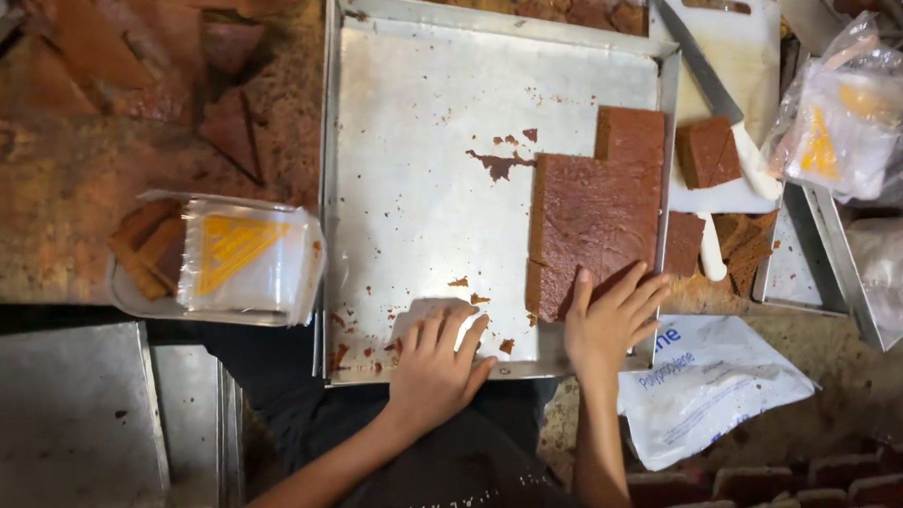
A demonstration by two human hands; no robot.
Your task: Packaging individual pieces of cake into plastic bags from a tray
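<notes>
A big steel baking tray (419,185) lies in front of me with a slab of brown cake (590,219) at its right side. My right hand (611,319) rests with spread fingers on the slab's near edge. My left hand (437,360) lies flat on the tray's near rim, beside a white scraper-like piece (423,310) under its fingers; whether it grips it is unclear. Crumbs dot the tray floor.
A white cutting board (734,44) with a knife (711,80) and a cut cake square (708,153) sits right of the tray. A clear plastic container (241,256) with cake slices stands at the left. Plastic bags (847,120) lie at the right, a white bag (706,380) near me.
</notes>
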